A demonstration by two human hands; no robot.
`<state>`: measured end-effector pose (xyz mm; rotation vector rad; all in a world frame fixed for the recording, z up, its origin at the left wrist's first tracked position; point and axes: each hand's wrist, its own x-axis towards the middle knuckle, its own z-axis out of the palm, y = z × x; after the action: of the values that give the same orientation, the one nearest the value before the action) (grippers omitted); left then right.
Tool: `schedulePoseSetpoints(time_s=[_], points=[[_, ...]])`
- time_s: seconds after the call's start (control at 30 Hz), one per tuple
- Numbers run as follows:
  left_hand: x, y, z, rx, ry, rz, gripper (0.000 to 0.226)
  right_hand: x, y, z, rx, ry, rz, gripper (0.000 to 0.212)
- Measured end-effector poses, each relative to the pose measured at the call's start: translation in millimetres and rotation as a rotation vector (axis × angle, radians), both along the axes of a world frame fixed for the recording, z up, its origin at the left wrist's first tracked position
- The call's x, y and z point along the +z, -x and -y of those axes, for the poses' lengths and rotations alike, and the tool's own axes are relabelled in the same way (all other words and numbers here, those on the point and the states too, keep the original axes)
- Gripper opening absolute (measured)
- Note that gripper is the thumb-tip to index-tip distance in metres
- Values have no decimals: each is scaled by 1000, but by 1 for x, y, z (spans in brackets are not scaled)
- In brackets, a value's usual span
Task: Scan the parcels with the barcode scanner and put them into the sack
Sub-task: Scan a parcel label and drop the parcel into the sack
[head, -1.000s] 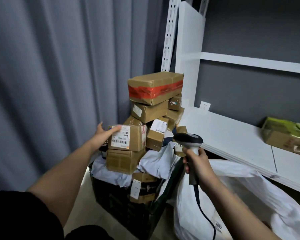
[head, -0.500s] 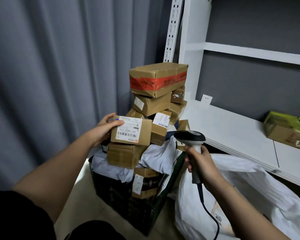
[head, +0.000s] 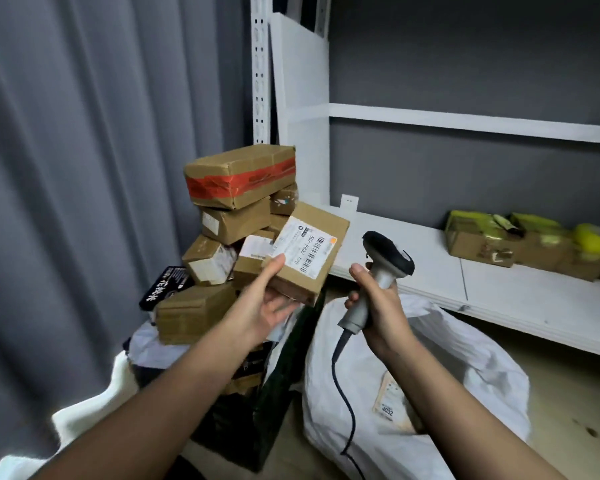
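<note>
While my left hand (head: 267,308) holds the small cardboard parcel (head: 307,252) from below, thumb pressed on its near edge and fingers curled under it, I keep its white shipping label (head: 305,244) tilted up and toward the right so the barcode faces the reader. My right hand (head: 374,306) is wrapped firmly around the grey handle of the barcode scanner (head: 383,268), its black head raised just beside the parcel and angled at the label; the two are near but not touching, which I judge is the spacing a scan wants. Its cable (head: 343,386) hangs down over the white sack (head: 465,348), which lies open on the floor directly under my right forearm, so dropping the parcel in afterward should take only a short move. One labelled parcel already lies inside the sack's mouth. Behind my left hand the pile of parcels (head: 236,216) leans stacked in a dark crate (head: 257,420), topped by a red-taped box (head: 241,180) that looks precarious.
</note>
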<state>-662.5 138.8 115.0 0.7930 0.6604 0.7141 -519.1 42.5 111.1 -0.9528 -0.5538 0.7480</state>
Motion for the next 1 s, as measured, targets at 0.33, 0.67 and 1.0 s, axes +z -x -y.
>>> schedulePoseSetpoints(time_s=[0.33, 0.67, 1.0], points=[[-26, -52, 29, -263, -86, -72, 47, -12, -51, 16, -86, 148, 140, 58], [-34, -40, -23, -339, -307, -321, 61, -13, -81, 34, 231, 380, 442, 45], [-39, -18, -26, -348, -189, -368, 26, -8, -59, 43, 57, 513, 527, 12]])
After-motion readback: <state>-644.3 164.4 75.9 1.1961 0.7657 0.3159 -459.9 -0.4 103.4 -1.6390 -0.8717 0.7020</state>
